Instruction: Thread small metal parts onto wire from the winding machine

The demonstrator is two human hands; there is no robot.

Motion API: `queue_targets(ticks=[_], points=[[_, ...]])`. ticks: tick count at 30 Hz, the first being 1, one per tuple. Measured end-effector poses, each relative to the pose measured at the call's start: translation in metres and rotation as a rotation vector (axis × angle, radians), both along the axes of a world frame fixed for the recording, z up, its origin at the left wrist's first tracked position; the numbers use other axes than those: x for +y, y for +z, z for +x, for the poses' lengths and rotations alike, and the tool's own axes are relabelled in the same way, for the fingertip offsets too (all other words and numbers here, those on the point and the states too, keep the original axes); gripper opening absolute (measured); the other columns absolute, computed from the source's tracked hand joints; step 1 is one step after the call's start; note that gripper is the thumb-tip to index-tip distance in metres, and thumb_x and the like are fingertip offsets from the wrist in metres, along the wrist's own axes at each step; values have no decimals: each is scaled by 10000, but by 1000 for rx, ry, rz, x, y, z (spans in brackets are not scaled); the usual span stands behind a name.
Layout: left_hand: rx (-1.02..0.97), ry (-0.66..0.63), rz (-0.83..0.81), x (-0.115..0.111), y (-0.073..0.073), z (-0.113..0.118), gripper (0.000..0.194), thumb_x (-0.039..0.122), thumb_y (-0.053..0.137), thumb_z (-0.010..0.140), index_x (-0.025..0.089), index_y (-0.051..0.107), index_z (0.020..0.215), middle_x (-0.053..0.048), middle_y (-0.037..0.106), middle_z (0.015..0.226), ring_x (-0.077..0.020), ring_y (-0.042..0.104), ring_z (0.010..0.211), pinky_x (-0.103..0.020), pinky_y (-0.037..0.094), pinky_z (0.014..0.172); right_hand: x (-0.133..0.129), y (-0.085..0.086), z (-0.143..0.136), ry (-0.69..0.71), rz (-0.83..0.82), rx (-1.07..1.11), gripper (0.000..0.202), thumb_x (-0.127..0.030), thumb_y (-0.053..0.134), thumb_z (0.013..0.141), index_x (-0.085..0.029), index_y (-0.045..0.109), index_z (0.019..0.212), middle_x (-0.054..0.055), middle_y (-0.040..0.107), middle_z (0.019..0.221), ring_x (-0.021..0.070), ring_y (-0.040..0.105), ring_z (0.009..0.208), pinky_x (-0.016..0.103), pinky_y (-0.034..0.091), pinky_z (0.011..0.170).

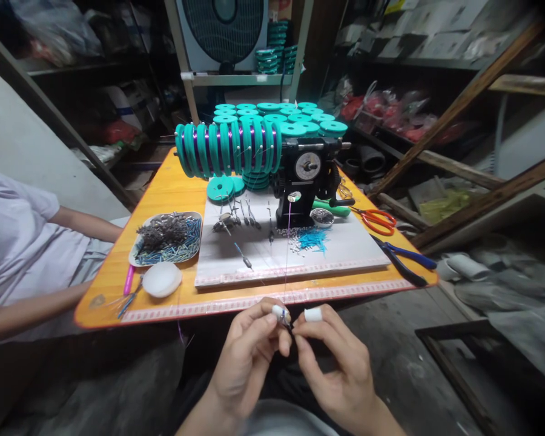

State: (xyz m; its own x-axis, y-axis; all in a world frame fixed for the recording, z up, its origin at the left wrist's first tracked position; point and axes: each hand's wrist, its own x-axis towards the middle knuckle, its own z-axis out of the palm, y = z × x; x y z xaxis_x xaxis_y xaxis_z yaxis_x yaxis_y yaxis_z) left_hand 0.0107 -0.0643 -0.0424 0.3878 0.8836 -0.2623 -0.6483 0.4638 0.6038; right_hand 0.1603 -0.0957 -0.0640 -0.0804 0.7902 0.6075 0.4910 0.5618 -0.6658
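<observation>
In front of the table edge, my left hand point(249, 345) is closed in a pinch on a thin purple fishing line point(286, 266), which runs down from the black winding machine point(302, 175). Facing it, my right hand point(336, 351) pinches at a small dark piece by the end of that line; the fingertips hide its kind. White tape point(313, 314) wraps a finger on each hand. A row of teal foam spools point(229, 148), wound with purple line, sits on the machine's shaft.
On the white board point(227, 275) lie blue tubes point(313, 239) and small metal rigs point(243, 257). A tray of parts point(136, 260) and a white bowl point(162, 280) are at left. Orange-handled scissors point(376, 221) and blue-handled pliers point(409, 255) lie right. Another person point(36, 242) sits at left.
</observation>
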Motion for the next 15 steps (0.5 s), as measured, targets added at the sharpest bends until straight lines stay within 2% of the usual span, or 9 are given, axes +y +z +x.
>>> queue_targets(ticks=[7, 15], points=[[5, -28, -8, 2, -1, -1, 104, 164, 815, 729, 111, 783, 812, -10, 649, 737, -38, 569, 513, -142, 451, 559, -1, -1, 0, 7, -5, 1, 212, -10, 542, 868, -193, 620, 944, 40, 607, 849, 181, 574, 831, 302, 500, 733], [30, -29, -14, 2, -1, 0, 157, 193, 860, 692, 118, 796, 814, -18, 678, 749, -42, 587, 509, -145, 463, 556, -2, -4, 1, 6, -15, -5, 225, 1, 543, 862, -194, 616, 948, 41, 616, 869, 181, 584, 832, 306, 506, 748]])
